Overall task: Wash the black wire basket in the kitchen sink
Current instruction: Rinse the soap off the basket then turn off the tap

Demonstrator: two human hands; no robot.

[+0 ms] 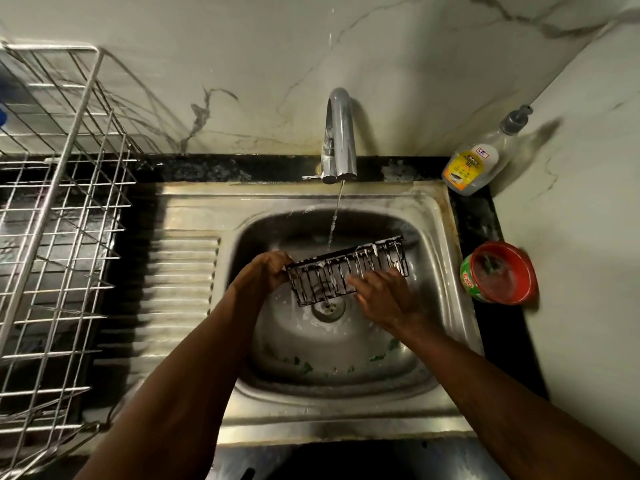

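Observation:
The black wire basket [332, 271], streaked with white suds, is held tilted over the steel sink [426, 237] above the drain. My left hand [268, 270] grips its left end with curled fingers. My right hand [377, 289] lies on the basket's front wires with its fingers spread and fairly straight. A thin stream of water [335, 216] runs from the chrome tap [340, 136] down onto the basket's top rim.
A large steel wire dish rack [65, 216] stands on the counter at the left, beside the ribbed drainboard [183, 282]. A dish gel bottle [476, 161] and a red tub [502, 271] sit on the black counter to the right. Green scraps lie in the basin.

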